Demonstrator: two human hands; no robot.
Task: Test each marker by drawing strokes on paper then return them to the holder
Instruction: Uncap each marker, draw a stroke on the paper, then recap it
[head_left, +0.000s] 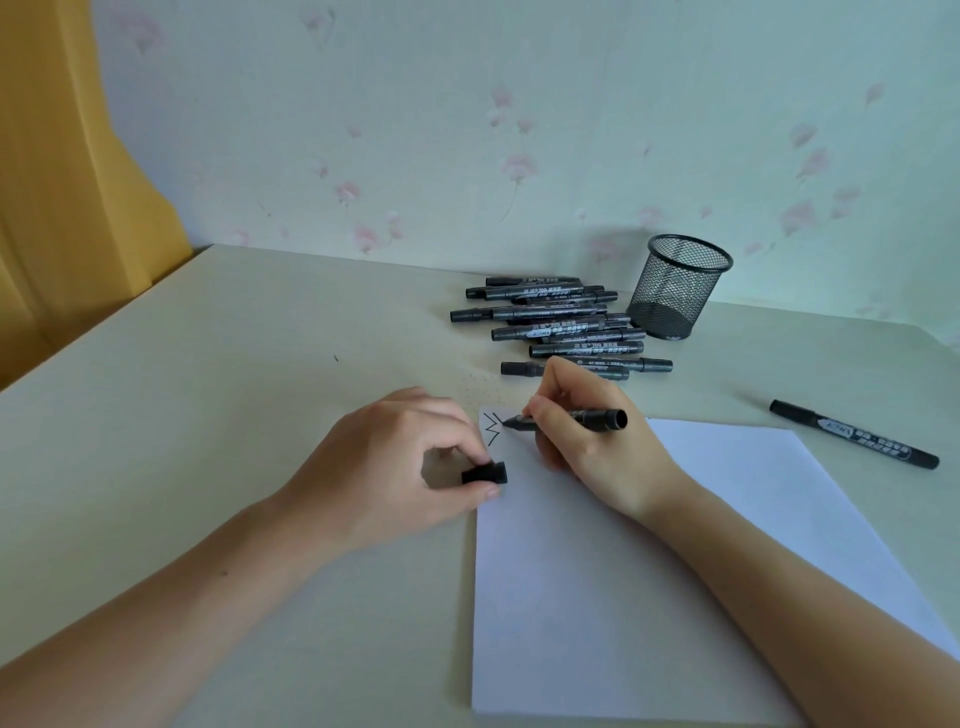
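Observation:
A white sheet of paper (623, 597) lies in front of me with a black zigzag stroke (491, 428) at its top left corner. My right hand (587, 441) grips an uncapped black marker (592, 419), whose tip touches the paper beside the zigzag. My left hand (395, 467) rests at the paper's left edge and pinches the marker's black cap (485, 474). Several capped black markers (550, 325) lie in a pile behind the paper. A black mesh holder (675, 286) stands upright to the right of the pile, with no markers visible in it.
One more capped black marker (854, 434) lies alone on the table (208, 389) to the right of the paper. The table meets a flowered wall at the back. A yellow curtain (67, 182) hangs at the far left.

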